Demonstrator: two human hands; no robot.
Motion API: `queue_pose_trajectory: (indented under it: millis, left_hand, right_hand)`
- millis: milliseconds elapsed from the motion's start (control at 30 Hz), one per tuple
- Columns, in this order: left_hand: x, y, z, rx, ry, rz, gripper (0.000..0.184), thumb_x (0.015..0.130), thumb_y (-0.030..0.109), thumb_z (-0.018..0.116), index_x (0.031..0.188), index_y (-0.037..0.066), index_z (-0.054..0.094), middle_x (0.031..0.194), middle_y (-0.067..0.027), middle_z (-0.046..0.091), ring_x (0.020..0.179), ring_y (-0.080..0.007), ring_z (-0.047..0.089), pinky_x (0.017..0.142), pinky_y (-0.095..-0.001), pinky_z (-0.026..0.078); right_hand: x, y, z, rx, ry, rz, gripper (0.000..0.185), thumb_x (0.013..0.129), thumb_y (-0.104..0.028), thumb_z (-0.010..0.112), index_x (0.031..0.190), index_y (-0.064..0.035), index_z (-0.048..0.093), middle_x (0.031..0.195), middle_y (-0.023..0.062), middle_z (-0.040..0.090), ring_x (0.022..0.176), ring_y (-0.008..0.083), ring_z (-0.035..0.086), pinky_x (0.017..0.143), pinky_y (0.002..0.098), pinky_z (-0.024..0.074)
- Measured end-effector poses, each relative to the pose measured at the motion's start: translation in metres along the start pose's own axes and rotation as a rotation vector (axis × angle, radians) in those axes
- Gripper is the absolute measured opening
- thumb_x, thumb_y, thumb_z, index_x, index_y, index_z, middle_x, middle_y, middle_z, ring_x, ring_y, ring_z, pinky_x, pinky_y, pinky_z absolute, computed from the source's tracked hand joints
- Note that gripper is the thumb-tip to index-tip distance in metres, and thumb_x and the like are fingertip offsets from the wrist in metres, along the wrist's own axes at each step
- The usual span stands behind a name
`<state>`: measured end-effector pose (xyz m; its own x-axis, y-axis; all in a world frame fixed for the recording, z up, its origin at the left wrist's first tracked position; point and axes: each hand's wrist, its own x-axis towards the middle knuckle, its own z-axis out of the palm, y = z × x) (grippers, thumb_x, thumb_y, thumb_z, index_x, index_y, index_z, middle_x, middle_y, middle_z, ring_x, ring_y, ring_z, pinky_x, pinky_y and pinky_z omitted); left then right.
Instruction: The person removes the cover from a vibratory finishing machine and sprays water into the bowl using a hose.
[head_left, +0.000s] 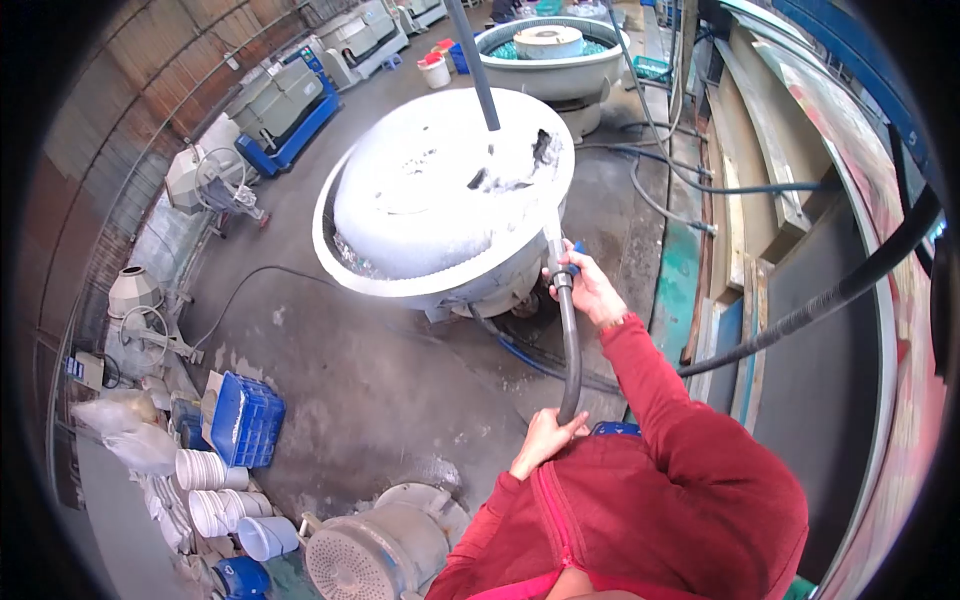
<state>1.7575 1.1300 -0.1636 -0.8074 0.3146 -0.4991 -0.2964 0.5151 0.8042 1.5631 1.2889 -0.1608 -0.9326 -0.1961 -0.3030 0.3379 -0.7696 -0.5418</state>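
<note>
A grey floor [350, 385] is spreading through the workshop. The right hand [592, 292] is curling around a hose's metal valve [561, 279]; nearer the body, the left hand [545, 440] is gripping the hose [571, 350]. Beyond the right hand, the hose is pointing toward a big tub [400, 288] holding white foam [430, 200]; another tub [497, 66] is standing farther off.

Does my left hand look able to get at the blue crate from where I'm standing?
Probably not as things stand: your left hand is on the bent grey hose, and the blue crate looks too far off, across a stretch of floor.
</note>
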Motion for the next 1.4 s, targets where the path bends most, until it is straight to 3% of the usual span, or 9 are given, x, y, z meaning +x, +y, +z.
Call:
queue_pose_trajectory:
  millis: [167, 267, 300, 467, 733, 933, 1100, 1233, 1400]
  left_hand:
    - [0.02, -0.001, 0.024, 0.026, 0.034, -0.037, 0.044, 0.073, 0.041, 0.063, 0.074, -0.003, 0.063, 0.058, -0.0127, 0.059, 0.057, -0.0217, 0.058, 0.059, -0.0355, 0.044]
    - [0.032, -0.001, 0.034, 0.02, 0.046, -0.096, 0.042, 0.073, 0.04, 0.062, 0.075, -0.002, 0.063, 0.061, -0.014, 0.059, 0.061, -0.0245, 0.059, 0.061, -0.0361, 0.044]
    - [0.03, 0.007, 0.033, 0.031, 0.046, -0.099, 0.042, 0.072, 0.04, 0.062, 0.075, -0.001, 0.063, 0.062, -0.0144, 0.06, 0.063, -0.0251, 0.06, 0.062, -0.0364, 0.044]
    - [0.036, 0.017, 0.043, 0.065, 0.064, -0.112, 0.04, 0.071, 0.041, 0.062, 0.079, 0.002, 0.065, 0.07, -0.0173, 0.062, 0.074, -0.0295, 0.062, 0.069, -0.0382, 0.044]
    - [0.049, 0.014, 0.052, 0.05, 0.116, -0.072, 0.037, 0.071, 0.038, 0.061, 0.077, 0.002, 0.065, 0.065, -0.0163, 0.061, 0.07, -0.0301, 0.062, 0.066, -0.0391, 0.045]
    - [0.043, 0.028, 0.048, 0.011, 0.143, -0.064, 0.036, 0.071, 0.038, 0.061, 0.078, 0.003, 0.065, 0.066, -0.0164, 0.061, 0.071, -0.03, 0.062, 0.067, -0.0389, 0.045]
    - [0.042, 0.027, 0.039, 0.058, 0.178, -0.119, 0.034, 0.071, 0.037, 0.06, 0.079, 0.005, 0.066, 0.068, -0.0168, 0.062, 0.073, -0.0309, 0.062, 0.068, -0.039, 0.045]
    - [0.04, 0.018, 0.048, 0.075, 0.188, -0.083, 0.033, 0.07, 0.036, 0.061, 0.08, 0.005, 0.066, 0.069, -0.0183, 0.062, 0.074, -0.0311, 0.062, 0.068, -0.0389, 0.045]
    - [0.038, 0.034, 0.044, 0.074, 0.188, -0.049, 0.034, 0.07, 0.035, 0.061, 0.084, 0.005, 0.065, 0.07, -0.0179, 0.062, 0.076, -0.0311, 0.062, 0.068, -0.0394, 0.046]
  right_hand:
    - [0.004, -0.017, -0.012, -0.031, -0.067, 0.055, 0.06, 0.069, -0.011, 0.056, 0.123, -0.0243, 0.034, 0.098, 0.0075, 0.048, 0.081, 0.0266, 0.056, 0.058, 0.0422, 0.0454]
    - [0.032, -0.012, -0.057, 0.031, 0.069, 0.164, 0.06, 0.07, -0.012, 0.055, 0.124, -0.0262, 0.034, 0.096, 0.0071, 0.046, 0.081, 0.0308, 0.055, 0.058, 0.0441, 0.0442]
    - [0.027, -0.017, -0.056, 0.039, 0.074, 0.183, 0.055, 0.067, -0.008, 0.053, 0.117, -0.0259, 0.038, 0.091, 0.0067, 0.047, 0.079, 0.0285, 0.055, 0.056, 0.0433, 0.0445]
    - [0.017, -0.036, -0.052, 0.047, 0.012, 0.169, 0.061, 0.062, -0.004, 0.05, 0.118, -0.0268, 0.039, 0.094, 0.0086, 0.047, 0.081, 0.0284, 0.055, 0.059, 0.043, 0.0443]
    - [0.013, -0.053, -0.04, -0.066, -0.038, 0.118, 0.06, 0.072, -0.012, 0.053, 0.126, -0.0256, 0.032, 0.096, 0.009, 0.047, 0.082, 0.0268, 0.054, 0.06, 0.0445, 0.0464]
    - [0.012, -0.057, -0.01, -0.107, -0.004, 0.018, 0.052, 0.07, -0.011, 0.055, 0.118, -0.0204, 0.037, 0.094, 0.0077, 0.047, 0.079, 0.0244, 0.052, 0.063, 0.0489, 0.048]
    - [0.038, -0.043, -0.043, -0.067, 0.084, 0.08, 0.051, 0.068, -0.007, 0.053, 0.115, -0.018, 0.037, 0.098, 0.0099, 0.044, 0.079, 0.0271, 0.053, 0.059, 0.0467, 0.0477]
    - [0.025, -0.051, -0.037, -0.094, -0.054, 0.005, 0.05, 0.069, -0.007, 0.053, 0.115, -0.0162, 0.037, 0.1, 0.0105, 0.046, 0.081, 0.0298, 0.056, 0.057, 0.0463, 0.0473]
    - [0.025, -0.063, -0.044, -0.052, 0.019, -0.01, 0.041, 0.071, -0.008, 0.056, 0.108, -0.013, 0.038, 0.095, 0.0122, 0.048, 0.081, 0.034, 0.057, 0.054, 0.0438, 0.046]
